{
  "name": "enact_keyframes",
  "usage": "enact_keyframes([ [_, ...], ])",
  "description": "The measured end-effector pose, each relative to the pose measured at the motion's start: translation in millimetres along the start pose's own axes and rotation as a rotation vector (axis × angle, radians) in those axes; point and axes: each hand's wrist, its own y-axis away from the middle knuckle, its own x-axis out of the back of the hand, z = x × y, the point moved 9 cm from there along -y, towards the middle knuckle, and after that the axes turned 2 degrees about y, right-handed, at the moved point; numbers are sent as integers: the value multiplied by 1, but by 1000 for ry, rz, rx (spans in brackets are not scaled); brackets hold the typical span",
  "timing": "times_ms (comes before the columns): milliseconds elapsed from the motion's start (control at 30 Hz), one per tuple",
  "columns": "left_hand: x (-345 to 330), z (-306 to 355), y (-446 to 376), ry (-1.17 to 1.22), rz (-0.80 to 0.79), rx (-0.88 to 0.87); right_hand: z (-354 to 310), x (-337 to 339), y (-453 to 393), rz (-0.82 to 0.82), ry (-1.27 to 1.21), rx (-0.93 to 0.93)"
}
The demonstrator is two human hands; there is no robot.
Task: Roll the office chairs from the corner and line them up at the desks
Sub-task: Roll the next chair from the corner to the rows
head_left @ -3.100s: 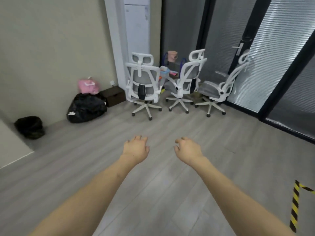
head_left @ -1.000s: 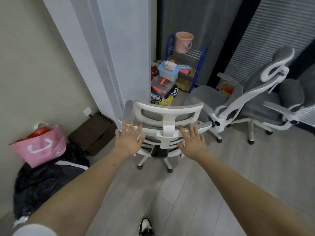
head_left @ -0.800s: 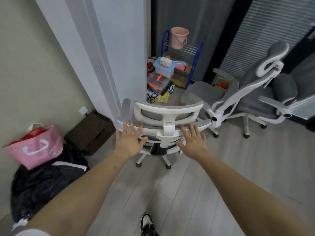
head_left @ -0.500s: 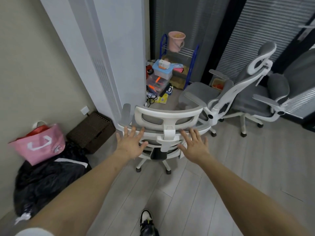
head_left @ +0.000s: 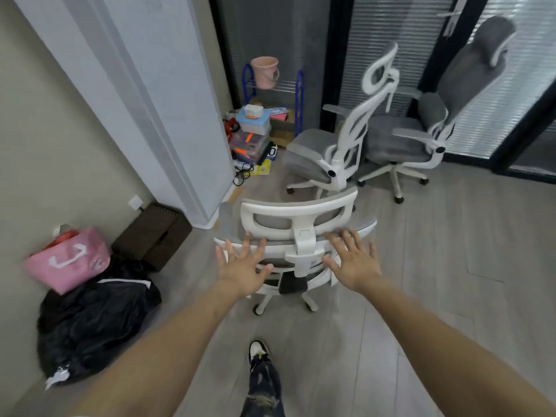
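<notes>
Office chairs stand in the corner, three of them, white-framed with grey mesh. At the far left, against the wall, a pink bag (head_left: pixel 67 260) sits on top of a black rubbish bag (head_left: pixel 90 329), with a dark brown box (head_left: pixel 152 236) just beside them on the floor. Right of that rises a tall white column (head_left: pixel 144 94). The nearest chair (head_left: pixel 296 224) stands near the column's foot with its back toward the viewer. The left hand (head_left: pixel 242 267) hovers at the left side of its backrest, fingers spread and straight, grasping nothing; whether it touches the frame I cannot tell. The right hand (head_left: pixel 353 261) is likewise spread and released at the right side. Farther off, a blue wire rack (head_left: pixel 298 94) carries a pink bucket (head_left: pixel 265 72), with plastic boxes (head_left: pixel 251 133) stacked below. To the right, the second chair (head_left: pixel 337 145) and the third chair (head_left: pixel 421 136) stand close together before the glass partition.
</notes>
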Motion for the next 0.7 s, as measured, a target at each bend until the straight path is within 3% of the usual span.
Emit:
enact_keyframes([
  [233,-27,89,40,-58,-33,-157,77,-17,120,66,-64,-171],
  [700,-59,312,60,-401,-138,-734,192,-51,337,139,-203,-830],
])
